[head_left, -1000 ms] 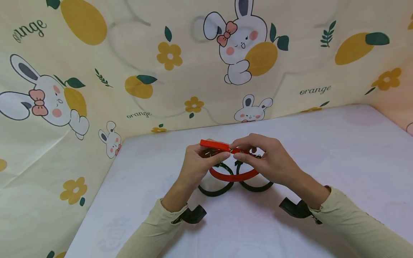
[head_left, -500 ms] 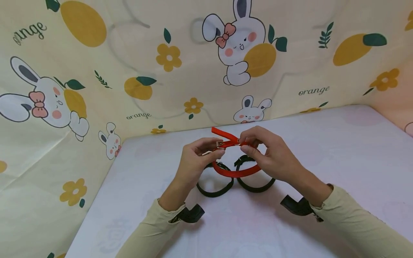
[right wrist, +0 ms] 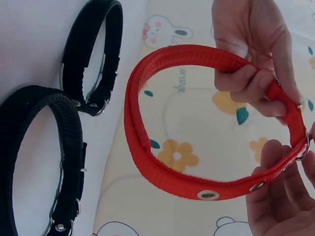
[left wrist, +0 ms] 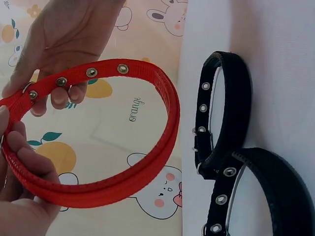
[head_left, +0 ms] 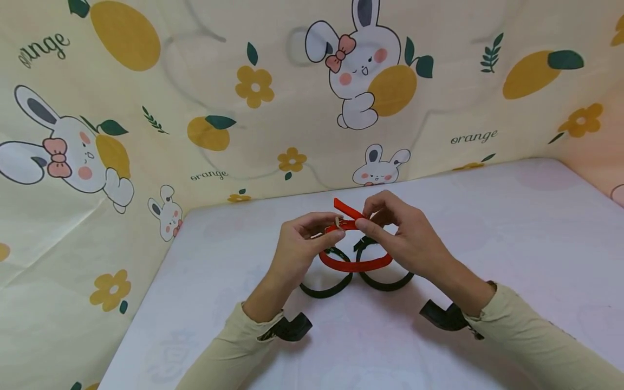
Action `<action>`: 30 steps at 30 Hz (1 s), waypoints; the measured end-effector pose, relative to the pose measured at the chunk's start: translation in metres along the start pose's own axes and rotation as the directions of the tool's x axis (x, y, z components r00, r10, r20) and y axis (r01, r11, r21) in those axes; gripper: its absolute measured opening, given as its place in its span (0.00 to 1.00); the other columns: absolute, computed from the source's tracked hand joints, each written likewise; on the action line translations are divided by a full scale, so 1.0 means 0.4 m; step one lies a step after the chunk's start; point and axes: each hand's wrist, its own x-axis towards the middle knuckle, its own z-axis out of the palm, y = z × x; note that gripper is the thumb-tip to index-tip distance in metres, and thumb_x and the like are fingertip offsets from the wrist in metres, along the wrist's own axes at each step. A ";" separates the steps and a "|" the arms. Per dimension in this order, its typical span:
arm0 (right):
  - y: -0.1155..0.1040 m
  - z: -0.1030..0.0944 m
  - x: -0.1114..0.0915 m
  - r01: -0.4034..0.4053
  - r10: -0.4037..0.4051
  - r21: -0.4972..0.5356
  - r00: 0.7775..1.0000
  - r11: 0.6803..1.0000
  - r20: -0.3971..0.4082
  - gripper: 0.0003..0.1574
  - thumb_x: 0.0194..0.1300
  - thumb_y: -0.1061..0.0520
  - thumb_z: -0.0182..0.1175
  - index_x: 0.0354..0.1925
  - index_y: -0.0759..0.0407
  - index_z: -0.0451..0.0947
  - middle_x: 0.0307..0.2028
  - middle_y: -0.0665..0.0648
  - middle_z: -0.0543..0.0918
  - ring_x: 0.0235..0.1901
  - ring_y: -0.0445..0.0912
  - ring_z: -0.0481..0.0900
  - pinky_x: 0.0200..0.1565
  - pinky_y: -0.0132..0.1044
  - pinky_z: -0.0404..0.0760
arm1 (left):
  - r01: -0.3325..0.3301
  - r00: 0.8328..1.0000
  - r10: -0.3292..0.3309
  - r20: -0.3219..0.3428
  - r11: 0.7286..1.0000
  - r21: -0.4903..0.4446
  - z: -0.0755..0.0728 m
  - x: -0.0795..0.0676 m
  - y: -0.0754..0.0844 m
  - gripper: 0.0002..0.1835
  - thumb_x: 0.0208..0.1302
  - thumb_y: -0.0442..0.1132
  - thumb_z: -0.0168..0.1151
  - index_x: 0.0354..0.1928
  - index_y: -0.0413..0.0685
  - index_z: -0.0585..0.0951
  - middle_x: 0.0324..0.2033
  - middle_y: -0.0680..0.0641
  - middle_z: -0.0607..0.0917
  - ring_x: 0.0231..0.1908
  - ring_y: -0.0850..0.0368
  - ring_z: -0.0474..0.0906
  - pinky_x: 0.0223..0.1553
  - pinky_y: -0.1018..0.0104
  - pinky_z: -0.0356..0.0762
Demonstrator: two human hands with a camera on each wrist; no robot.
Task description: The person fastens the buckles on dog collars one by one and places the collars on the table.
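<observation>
A red buckled collar point(head_left: 356, 266) is held up as a loop between my two hands. My left hand point(head_left: 301, 241) grips its buckle end; the metal buckle point(head_left: 338, 221) shows by the fingertips. With thumb and fingers, my right hand point(head_left: 402, 233) pinches the eyelet side, and the strap's free tail point(head_left: 347, 208) sticks up toward the left. In the left wrist view several metal eyelets point(left wrist: 91, 73) run along the strap. Whether the tail passes through the buckle cannot be told. Below the loop, two black collars point(head_left: 326, 295) point(head_left: 387, 286) rest on the table.
A white-covered table point(head_left: 234, 260) extends beneath both hands. Behind it hangs a cream backdrop point(head_left: 273, 130) printed with rabbits and fruit. Black wrist-worn devices point(head_left: 292, 327) sit by both sleeve cuffs.
The red tail, which lay leftward across the buckle, now points up and left, its tip farther right. My hands rose and parted slightly, then came closer together. The black collars stay put.
</observation>
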 end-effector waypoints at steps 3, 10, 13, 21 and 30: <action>-0.003 0.003 -0.003 -0.021 0.020 0.027 1.000 0.999 0.020 0.15 0.70 0.51 0.62 0.54 0.48 0.76 0.42 0.50 0.83 0.36 0.44 0.84 0.38 0.42 0.80 | -0.004 1.000 0.004 -0.010 1.000 -0.015 -0.002 -0.003 -0.001 0.16 0.63 0.33 0.68 0.54 0.43 0.84 0.48 0.44 0.87 0.50 0.53 0.81 0.48 0.62 0.82; -0.006 0.009 -0.005 -0.019 0.018 0.022 1.000 1.000 0.024 0.17 0.70 0.51 0.62 0.56 0.45 0.76 0.44 0.49 0.83 0.36 0.41 0.84 0.41 0.43 0.79 | -0.024 1.000 0.024 -0.010 1.000 0.018 0.002 -0.006 -0.004 0.17 0.61 0.33 0.70 0.53 0.44 0.85 0.47 0.44 0.88 0.50 0.53 0.81 0.50 0.60 0.80; -0.009 0.012 -0.004 -0.005 0.005 0.009 1.000 1.000 0.012 0.17 0.70 0.50 0.62 0.56 0.45 0.77 0.44 0.48 0.84 0.38 0.40 0.83 0.42 0.42 0.79 | -0.045 0.999 0.045 0.005 0.998 0.042 0.007 -0.003 -0.005 0.17 0.59 0.33 0.71 0.52 0.43 0.85 0.46 0.43 0.88 0.48 0.54 0.82 0.50 0.61 0.80; -0.009 0.012 -0.005 0.108 -0.110 -0.028 0.991 0.994 -0.081 0.22 0.65 0.58 0.66 0.57 0.48 0.79 0.45 0.47 0.86 0.42 0.40 0.78 0.40 0.35 0.78 | -0.032 0.999 0.033 -0.011 0.998 0.046 0.016 -0.004 -0.007 0.16 0.59 0.32 0.71 0.50 0.43 0.86 0.44 0.42 0.88 0.43 0.55 0.83 0.46 0.64 0.82; -0.011 -0.003 -0.006 0.082 -0.080 0.133 0.997 0.988 -0.017 0.20 0.72 0.59 0.58 0.61 0.52 0.75 0.42 0.51 0.81 0.40 0.42 0.81 0.51 0.41 0.79 | 0.053 0.998 -0.053 -0.032 0.999 -0.013 0.014 -0.002 0.002 0.15 0.61 0.34 0.70 0.51 0.44 0.86 0.46 0.44 0.88 0.46 0.54 0.83 0.48 0.62 0.81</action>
